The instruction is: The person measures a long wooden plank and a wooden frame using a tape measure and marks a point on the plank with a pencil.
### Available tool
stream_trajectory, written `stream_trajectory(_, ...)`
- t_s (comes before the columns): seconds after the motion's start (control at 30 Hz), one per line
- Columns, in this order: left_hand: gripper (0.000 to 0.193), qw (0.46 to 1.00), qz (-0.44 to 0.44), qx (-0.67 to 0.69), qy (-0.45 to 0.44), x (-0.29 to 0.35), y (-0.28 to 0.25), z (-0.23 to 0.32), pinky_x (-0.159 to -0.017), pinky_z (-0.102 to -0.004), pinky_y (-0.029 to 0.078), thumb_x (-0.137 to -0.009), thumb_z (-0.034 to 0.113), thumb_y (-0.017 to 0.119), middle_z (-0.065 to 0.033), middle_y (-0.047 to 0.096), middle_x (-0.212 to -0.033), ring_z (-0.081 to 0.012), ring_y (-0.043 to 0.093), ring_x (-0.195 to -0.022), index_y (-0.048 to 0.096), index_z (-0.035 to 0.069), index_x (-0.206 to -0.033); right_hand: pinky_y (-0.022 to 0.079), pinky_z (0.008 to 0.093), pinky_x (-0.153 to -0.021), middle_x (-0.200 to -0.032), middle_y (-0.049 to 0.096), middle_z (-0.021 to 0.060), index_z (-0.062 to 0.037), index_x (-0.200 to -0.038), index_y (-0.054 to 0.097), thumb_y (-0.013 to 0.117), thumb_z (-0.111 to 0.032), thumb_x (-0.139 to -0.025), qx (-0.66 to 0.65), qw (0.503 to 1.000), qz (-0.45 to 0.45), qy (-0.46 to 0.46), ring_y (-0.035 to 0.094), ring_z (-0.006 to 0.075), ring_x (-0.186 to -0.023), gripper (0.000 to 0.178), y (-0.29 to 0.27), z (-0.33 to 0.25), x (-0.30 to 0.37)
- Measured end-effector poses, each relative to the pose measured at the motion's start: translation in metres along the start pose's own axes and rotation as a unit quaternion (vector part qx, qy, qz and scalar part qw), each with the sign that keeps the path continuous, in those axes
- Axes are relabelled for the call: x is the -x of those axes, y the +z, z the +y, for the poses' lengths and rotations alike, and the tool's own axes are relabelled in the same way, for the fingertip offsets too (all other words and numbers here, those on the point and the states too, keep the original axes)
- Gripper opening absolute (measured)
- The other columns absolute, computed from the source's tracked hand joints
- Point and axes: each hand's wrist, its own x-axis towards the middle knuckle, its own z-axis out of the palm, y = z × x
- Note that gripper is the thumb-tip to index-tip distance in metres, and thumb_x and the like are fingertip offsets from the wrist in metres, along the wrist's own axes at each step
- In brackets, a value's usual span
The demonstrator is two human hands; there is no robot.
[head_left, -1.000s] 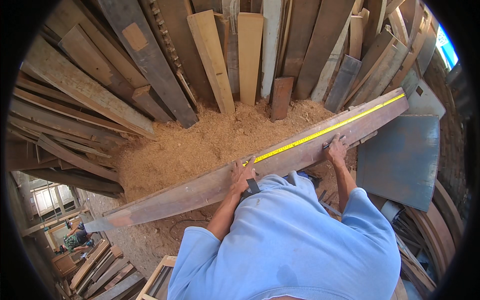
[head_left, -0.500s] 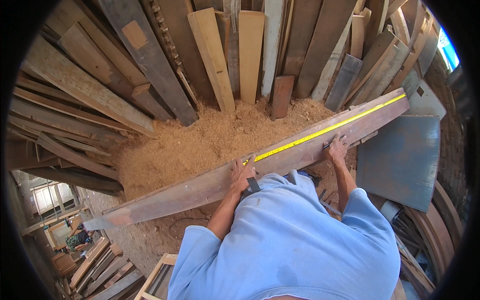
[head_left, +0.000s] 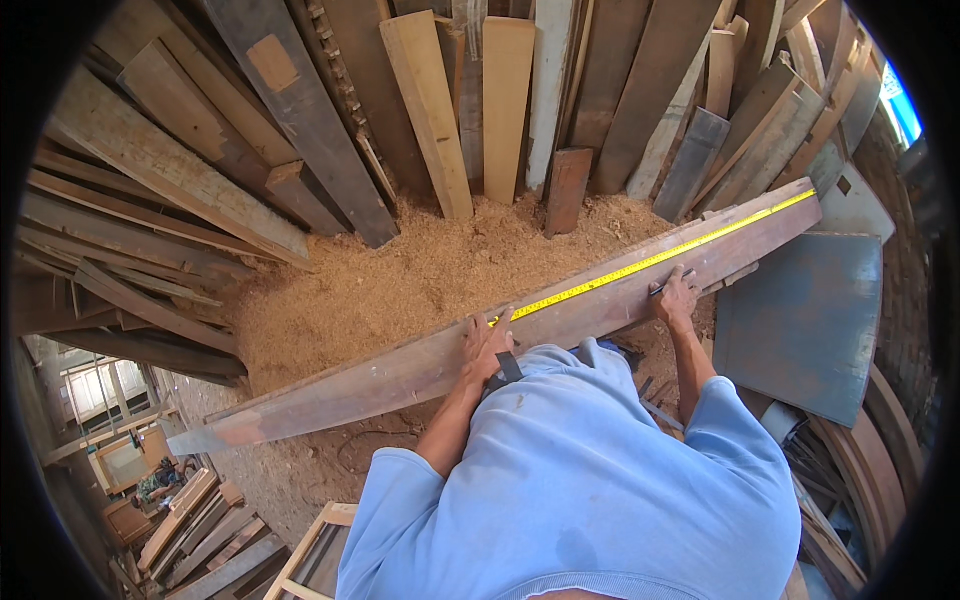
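A long wooden plank (head_left: 400, 372) lies slantwise in front of me, from the lower left to the upper right. Along its upper half stretches the yellow blade of a tape measure (head_left: 640, 266). My left hand (head_left: 486, 346) grips the tape at its near end, with fingers on the plank's far edge; the palm hides whatever else it holds. Farther right, my right hand (head_left: 677, 300) rests on the plank just below the tape, closed around a thin dark pencil-like marker (head_left: 657, 291).
Sawdust (head_left: 450, 260) is heaped behind the plank. Many boards (head_left: 508, 110) lean upright along the back and left. A blue-grey panel (head_left: 800, 320) stands at the right, and a wooden frame (head_left: 310, 550) sits at lower left. In the far left background a person (head_left: 158, 480) is partly visible.
Both hands, the tape and the plank hold nearly the same places; the whole view has shifted slightly. In the background at far left, the person has bent lower.
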Motion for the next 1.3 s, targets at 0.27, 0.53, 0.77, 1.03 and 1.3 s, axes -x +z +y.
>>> stream_trajectory(0.27,0.059,1.0,0.0,0.004,-0.011,0.001,-0.001,0.002,-0.106,-0.058,0.042,-0.092,0.03,0.063,-0.0239,0.043,-0.136,-0.0441,0.04,-0.134,0.047,0.032,-0.149,0.033,0.0542,-0.114,-0.153,0.033,0.037,0.0005,-0.152,0.034,0.07,-0.041,-0.086,-0.008,1.0,-0.005,0.005,0.041,0.0568,-0.133,0.085,-0.005,-0.002,0.003)
stream_trajectory(0.53,0.059,1.0,0.012,0.011,-0.005,-0.004,0.008,-0.003,-0.104,-0.0583,0.042,-0.091,0.029,0.065,-0.0229,0.044,-0.133,-0.0438,0.042,-0.13,0.049,0.031,-0.148,0.036,0.0542,-0.112,-0.151,0.034,0.0377,0.0026,-0.151,0.034,0.071,-0.04,-0.086,-0.004,1.0,0.004,0.002,0.043,0.0569,-0.131,0.086,-0.005,-0.002,0.004)
stream_trajectory(0.77,0.06,0.999,0.032,0.004,0.013,-0.003,0.011,-0.006,-0.101,-0.0584,0.043,-0.09,0.029,0.066,-0.0227,0.045,-0.129,-0.0432,0.044,-0.126,0.049,0.031,-0.147,0.035,0.0553,-0.111,-0.148,0.037,0.0397,0.0054,-0.15,0.033,0.07,-0.04,-0.086,-0.021,1.0,0.0,-0.006,0.041,0.0567,-0.133,0.087,-0.009,-0.002,0.005)
stream_trajectory(1.03,0.061,1.0,0.02,0.007,0.016,-0.005,0.015,-0.013,-0.101,-0.06,0.043,-0.09,0.031,0.065,-0.0234,0.044,-0.132,-0.0436,0.042,-0.131,0.047,0.031,-0.149,0.039,0.056,-0.108,-0.141,0.046,0.0381,0.0014,-0.143,0.042,0.065,-0.044,-0.09,-0.041,0.999,0.001,0.014,0.048,0.0562,-0.126,0.074,-0.012,-0.004,0.0)
stream_trajectory(1.3,0.06,1.0,-0.004,-0.002,0.011,0.003,0.011,-0.004,-0.104,-0.0576,0.042,-0.092,0.03,0.063,-0.0225,0.043,-0.136,-0.0436,0.04,-0.133,0.047,0.031,-0.149,0.044,0.0561,-0.103,-0.134,0.053,0.0359,-0.0019,-0.135,0.05,0.062,-0.048,-0.092,-0.099,0.993,-0.052,0.036,0.055,0.0544,-0.118,0.064,-0.022,-0.013,0.001)
